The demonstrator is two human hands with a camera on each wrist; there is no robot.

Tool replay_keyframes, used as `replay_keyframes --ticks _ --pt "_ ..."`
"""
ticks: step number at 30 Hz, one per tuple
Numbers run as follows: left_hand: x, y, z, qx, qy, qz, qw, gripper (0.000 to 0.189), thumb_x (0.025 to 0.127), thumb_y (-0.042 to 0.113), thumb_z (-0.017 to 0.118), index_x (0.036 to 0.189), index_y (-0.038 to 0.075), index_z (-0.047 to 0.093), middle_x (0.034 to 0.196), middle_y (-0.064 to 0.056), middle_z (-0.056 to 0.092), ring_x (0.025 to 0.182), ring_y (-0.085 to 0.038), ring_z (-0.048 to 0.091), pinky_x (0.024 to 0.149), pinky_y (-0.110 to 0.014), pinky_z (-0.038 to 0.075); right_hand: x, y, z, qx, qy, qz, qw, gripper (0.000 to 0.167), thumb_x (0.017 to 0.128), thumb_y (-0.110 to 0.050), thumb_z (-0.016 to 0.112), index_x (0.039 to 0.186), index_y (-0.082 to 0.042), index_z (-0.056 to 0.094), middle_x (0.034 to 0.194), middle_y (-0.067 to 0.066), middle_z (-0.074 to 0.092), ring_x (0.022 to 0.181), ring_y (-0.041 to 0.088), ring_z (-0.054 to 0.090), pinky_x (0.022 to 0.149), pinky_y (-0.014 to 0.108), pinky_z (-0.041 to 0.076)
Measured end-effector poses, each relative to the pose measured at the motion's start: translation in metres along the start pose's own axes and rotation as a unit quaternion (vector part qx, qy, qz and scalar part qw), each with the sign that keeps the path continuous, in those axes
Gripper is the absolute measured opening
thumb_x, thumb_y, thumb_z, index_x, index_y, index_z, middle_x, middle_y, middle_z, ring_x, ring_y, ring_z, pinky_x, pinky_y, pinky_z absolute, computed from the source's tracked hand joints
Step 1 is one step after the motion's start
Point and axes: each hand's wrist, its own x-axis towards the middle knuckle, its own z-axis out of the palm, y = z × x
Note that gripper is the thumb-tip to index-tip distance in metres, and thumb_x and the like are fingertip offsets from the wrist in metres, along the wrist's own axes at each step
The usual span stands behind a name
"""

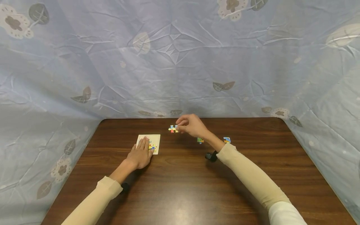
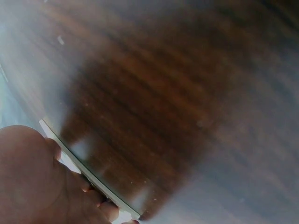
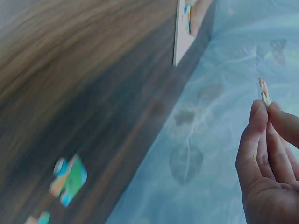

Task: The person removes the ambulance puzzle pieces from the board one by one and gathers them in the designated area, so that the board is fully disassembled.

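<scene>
My left hand (image 1: 139,157) lies with its fingers straight over a cream puzzle board (image 1: 156,137), pressing on it. A colourful puzzle portion (image 1: 153,147) shows on the board beside the thumb; the rest is under the palm and fingers. In the left wrist view, the hand (image 2: 35,182) covers most of the board, leaving its edge (image 2: 88,172) in sight. Right of the board, my right hand (image 1: 193,125) pinches a small jigsaw piece (image 1: 172,128) between thumb and fingertips. The right wrist view has that piece (image 3: 264,91) held up edge-on, above the table.
A green and blue jigsaw piece (image 1: 200,140) lies on the brown wooden table (image 1: 180,175) below the right wrist. Another blue and yellow piece (image 1: 227,139) lies farther right. A pale blue patterned cloth (image 1: 180,78) hangs behind the table and along its sides.
</scene>
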Motion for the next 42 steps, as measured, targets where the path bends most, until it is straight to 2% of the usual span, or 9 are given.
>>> replay_keyframes --ticks 5,9,14,20,24,27,32,39,42 --pt "0.0 -0.001 -0.001 -0.003 0.001 -0.001 1.0 0.072 0.116 0.04 0.025 0.165 -0.009 0.003 0.175 -0.028 0.0 0.164 -0.047 0.006 0.132 -0.066 0.011 -0.02 0.002 -0.028 -0.028 0.03 -0.013 0.9991 0.015 0.095 -0.016 0.079 0.109 -0.008 0.08 0.099 0.009 0.083 0.084 0.032 0.081 0.074 0.042 0.067" --pt "0.0 -0.001 -0.001 -0.001 -0.002 -0.002 1.0 0.072 0.116 0.04 0.024 0.165 -0.009 0.003 0.175 -0.027 0.0 0.164 -0.047 0.005 0.132 -0.066 0.011 -0.04 0.007 -0.046 -0.028 0.043 -0.006 0.9987 0.02 0.096 -0.021 0.079 0.114 -0.012 0.08 0.105 0.008 0.082 0.083 0.021 0.081 0.074 0.039 0.067" --pt "-0.001 -0.002 0.002 -0.002 -0.003 0.0 1.0 0.073 0.116 0.041 0.024 0.165 -0.009 0.003 0.175 -0.027 0.0 0.164 -0.047 0.005 0.132 -0.067 0.011 -0.065 0.014 -0.065 -0.025 0.051 0.006 0.9983 0.026 0.096 -0.022 0.079 0.12 -0.013 0.079 0.11 0.009 0.082 0.09 0.022 0.081 0.079 0.041 0.067" --pt "-0.001 -0.002 0.003 -0.003 0.0 -0.001 1.0 0.073 0.116 0.04 0.024 0.165 -0.009 0.004 0.175 -0.028 0.001 0.164 -0.047 0.006 0.132 -0.067 0.011 -0.09 0.027 -0.088 -0.051 0.068 0.008 0.9964 0.023 0.097 -0.024 0.079 0.118 -0.013 0.08 0.112 0.012 0.081 0.09 0.022 0.081 0.078 0.046 0.066" --pt "-0.001 -0.002 0.002 -0.001 -0.001 0.0 1.0 0.072 0.116 0.04 0.024 0.165 -0.009 0.003 0.175 -0.028 0.0 0.164 -0.047 0.005 0.132 -0.067 0.011 -0.106 0.037 -0.102 -0.047 0.073 0.022 0.9959 0.022 0.097 -0.025 0.078 0.116 -0.013 0.08 0.111 0.012 0.081 0.086 0.022 0.08 0.076 0.038 0.066" --pt "0.0 -0.001 0.002 0.002 -0.002 0.001 1.0 0.072 0.116 0.041 0.024 0.165 -0.009 0.003 0.175 -0.028 0.0 0.164 -0.047 0.005 0.132 -0.067 0.011 -0.118 0.045 -0.109 -0.054 0.08 0.045 0.9944 0.022 0.098 -0.024 0.077 0.116 -0.012 0.08 0.107 0.012 0.082 0.086 0.025 0.08 0.071 0.029 0.063" --pt "0.0 -0.001 0.001 0.007 -0.002 0.0 1.0 0.072 0.116 0.041 0.023 0.165 -0.009 0.003 0.175 -0.027 0.0 0.164 -0.047 0.005 0.132 -0.066 0.011 -0.135 0.058 -0.116 -0.055 0.088 0.08 0.9914 0.025 0.098 -0.024 0.077 0.118 -0.009 0.08 0.103 0.014 0.082 0.089 0.03 0.08 0.072 0.027 0.062" --pt "0.0 -0.001 0.004 0.008 0.004 0.0 1.0 0.073 0.116 0.041 0.023 0.165 -0.009 0.004 0.175 -0.028 0.001 0.164 -0.046 0.006 0.132 -0.066 0.012 -0.152 0.076 -0.119 0.004 0.077 0.126 0.989 0.033 0.097 -0.015 0.076 0.124 0.004 0.074 0.105 0.02 0.08 0.09 0.028 0.08 0.083 0.042 0.067" --pt "0.001 -0.002 0.005 0.008 0.008 -0.002 0.9999 0.073 0.116 0.041 0.024 0.165 -0.009 0.005 0.175 -0.028 0.002 0.164 -0.047 0.006 0.132 -0.066 0.012 -0.157 0.085 -0.121 0.027 0.072 0.145 0.9865 0.033 0.098 -0.011 0.075 0.125 0.008 0.072 0.107 0.023 0.078 0.09 0.027 0.08 0.085 0.045 0.066"
